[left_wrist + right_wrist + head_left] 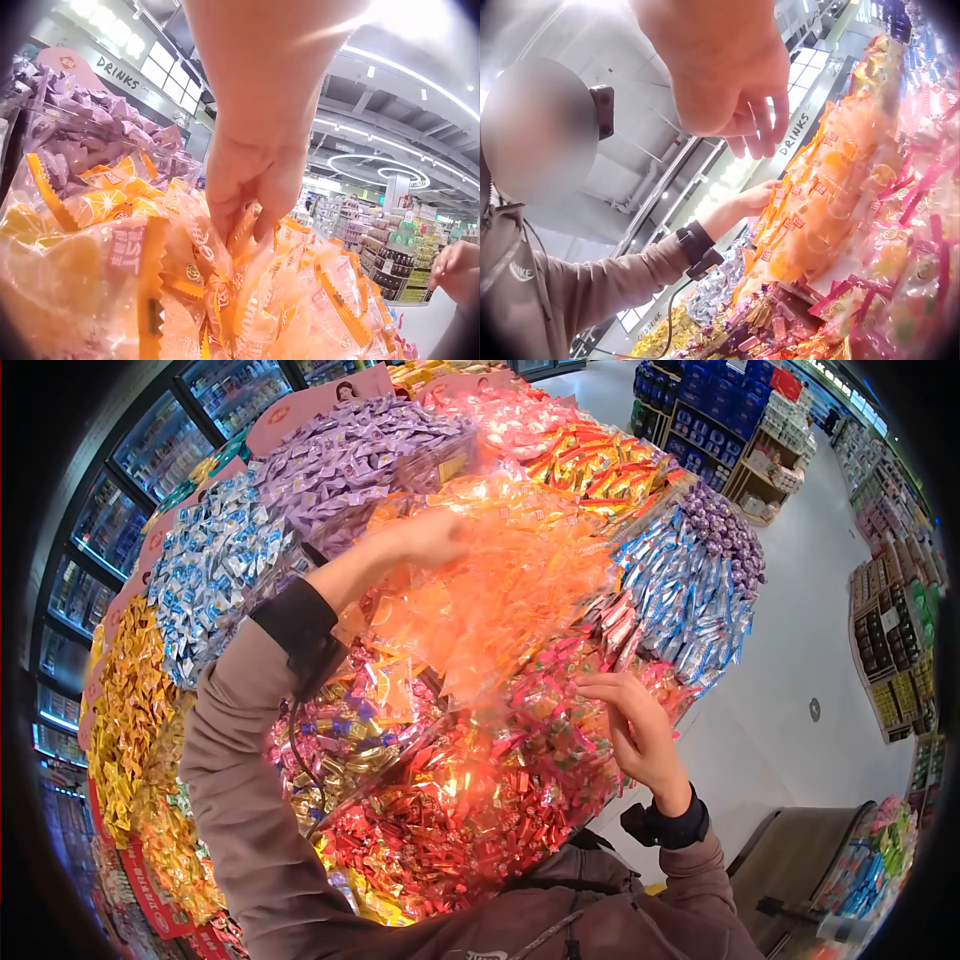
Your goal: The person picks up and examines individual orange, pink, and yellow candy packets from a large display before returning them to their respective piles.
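My left hand reaches over the heap of orange candy packets. In the left wrist view, the fingertips and thumb of that hand pinch an orange packet among the others, and its lower part is hidden in the heap. Nothing is held in my right hand, which hovers above pink-wrapped candies, its fingers loosely bent. The right wrist view shows this hand in the air, with the orange heap below and beyond it.
Around the orange heap lie purple packets, blue and white packets, blue sticks and red candies. Clear divider panels stand between some heaps. Glass-door coolers are at the left, shelves at the right.
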The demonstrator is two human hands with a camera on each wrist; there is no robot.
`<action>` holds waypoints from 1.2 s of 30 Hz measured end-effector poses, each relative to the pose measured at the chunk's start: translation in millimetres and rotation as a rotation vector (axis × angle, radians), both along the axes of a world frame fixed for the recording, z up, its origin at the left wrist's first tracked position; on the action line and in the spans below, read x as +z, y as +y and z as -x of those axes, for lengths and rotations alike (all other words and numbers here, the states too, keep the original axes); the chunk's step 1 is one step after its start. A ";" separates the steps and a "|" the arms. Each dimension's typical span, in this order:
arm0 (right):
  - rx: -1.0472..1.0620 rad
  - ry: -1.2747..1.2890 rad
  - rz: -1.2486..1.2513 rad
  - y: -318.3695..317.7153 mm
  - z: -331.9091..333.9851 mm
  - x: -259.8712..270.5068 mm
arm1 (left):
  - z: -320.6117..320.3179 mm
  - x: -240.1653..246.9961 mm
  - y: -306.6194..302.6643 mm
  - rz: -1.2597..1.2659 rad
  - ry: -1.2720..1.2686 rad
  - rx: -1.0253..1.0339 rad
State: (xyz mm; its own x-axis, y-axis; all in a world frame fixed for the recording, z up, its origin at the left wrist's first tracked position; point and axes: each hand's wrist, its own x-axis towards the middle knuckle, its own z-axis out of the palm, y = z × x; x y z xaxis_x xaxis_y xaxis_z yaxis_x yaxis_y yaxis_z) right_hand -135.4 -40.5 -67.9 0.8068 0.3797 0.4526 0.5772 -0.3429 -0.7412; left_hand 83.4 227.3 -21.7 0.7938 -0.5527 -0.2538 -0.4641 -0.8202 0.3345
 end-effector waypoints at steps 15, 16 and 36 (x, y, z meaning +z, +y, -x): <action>-0.160 -0.025 -0.075 -22.9 21.9 -7.5 | -1.9 0.4 -6.8 -0.074 0.078 0.014; -0.160 -0.017 -0.072 -22.2 22.0 -6.4 | -3.5 -3.2 -5.8 -0.046 0.097 0.033; -0.182 -0.009 -0.103 -24.3 45.9 -1.1 | -4.1 -20.1 -11.6 0.072 -0.304 0.135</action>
State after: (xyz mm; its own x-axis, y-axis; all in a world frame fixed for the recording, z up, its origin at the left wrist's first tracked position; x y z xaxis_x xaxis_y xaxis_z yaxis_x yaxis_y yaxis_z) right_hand -181.3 -64.8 -69.0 0.8539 0.1794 0.4886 0.5189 -0.3650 -0.7730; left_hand 87.4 215.7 -41.8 0.8945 -0.4452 0.0417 -0.4402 -0.8604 0.2567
